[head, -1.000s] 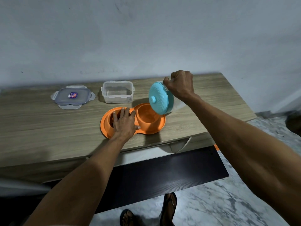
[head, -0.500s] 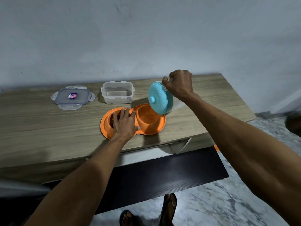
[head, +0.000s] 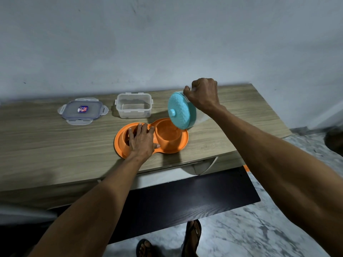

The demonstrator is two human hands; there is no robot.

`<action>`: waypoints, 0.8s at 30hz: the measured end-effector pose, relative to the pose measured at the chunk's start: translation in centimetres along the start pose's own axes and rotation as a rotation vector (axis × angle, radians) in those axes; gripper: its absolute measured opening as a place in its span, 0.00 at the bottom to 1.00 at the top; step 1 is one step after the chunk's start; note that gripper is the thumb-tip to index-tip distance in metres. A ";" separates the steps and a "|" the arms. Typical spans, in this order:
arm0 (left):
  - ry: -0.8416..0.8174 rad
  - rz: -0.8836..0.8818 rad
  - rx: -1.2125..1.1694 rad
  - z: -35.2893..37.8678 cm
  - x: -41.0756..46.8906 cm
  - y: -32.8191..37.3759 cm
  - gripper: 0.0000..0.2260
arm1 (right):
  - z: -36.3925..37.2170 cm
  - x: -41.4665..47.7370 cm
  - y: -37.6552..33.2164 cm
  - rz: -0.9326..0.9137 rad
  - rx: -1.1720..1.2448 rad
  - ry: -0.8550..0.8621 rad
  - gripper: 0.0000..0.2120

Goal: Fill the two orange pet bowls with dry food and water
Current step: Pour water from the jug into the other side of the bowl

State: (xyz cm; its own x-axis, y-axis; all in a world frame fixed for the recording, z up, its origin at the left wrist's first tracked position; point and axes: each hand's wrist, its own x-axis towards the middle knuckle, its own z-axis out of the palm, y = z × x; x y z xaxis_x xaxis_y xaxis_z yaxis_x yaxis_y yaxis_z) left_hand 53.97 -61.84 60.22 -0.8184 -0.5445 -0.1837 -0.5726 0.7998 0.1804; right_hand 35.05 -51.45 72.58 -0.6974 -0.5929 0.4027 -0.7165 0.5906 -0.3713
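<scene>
The right hand [head: 203, 94] gripped a tilted clear jug [head: 200, 118] with a bumpy teal lid [head: 181, 110]; the left hand [head: 142, 140], spread flat, mostly hid the left of the smooth orange bowls [head: 168, 135].

Bench [head: 46, 145]: light wood grain, set against a pale grey wall [head: 167, 43].
Box [head: 133, 105]: clear plastic, open, upright, at the back of the bench.
Lid [head: 82, 110]: clear, four clips, small sticker, flat on the bench left of the box, apart from it.
Dark board [head: 185, 199]: below the bench front.
Floor [head: 278, 229]: marbled grey.
Sandals [head: 193, 236]: two, on the floor.
</scene>
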 end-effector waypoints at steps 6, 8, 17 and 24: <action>-0.004 -0.002 -0.016 0.1 0.1 0.0 0.36 | -0.1 0.0 -0.1 0.000 -0.005 -0.002 0.20; 0.001 -0.001 -0.012 0.0 0.1 0.0 0.36 | -0.1 -0.1 -0.2 -0.005 -0.007 -0.003 0.20; 0.005 0.005 -0.002 0.1 0.1 0.0 0.37 | -0.3 0.1 -0.2 -0.014 -0.002 -0.006 0.20; 0.013 0.009 0.009 0.2 0.1 -0.1 0.37 | -0.1 0.1 -0.3 -0.021 0.010 -0.008 0.20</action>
State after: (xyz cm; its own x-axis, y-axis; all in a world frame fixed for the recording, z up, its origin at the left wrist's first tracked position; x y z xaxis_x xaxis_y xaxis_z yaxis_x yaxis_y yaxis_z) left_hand 53.94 -61.89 60.03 -0.8243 -0.5402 -0.1696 -0.5645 0.8071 0.1730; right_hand 35.20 -51.62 72.78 -0.6822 -0.6096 0.4037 -0.7312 0.5723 -0.3714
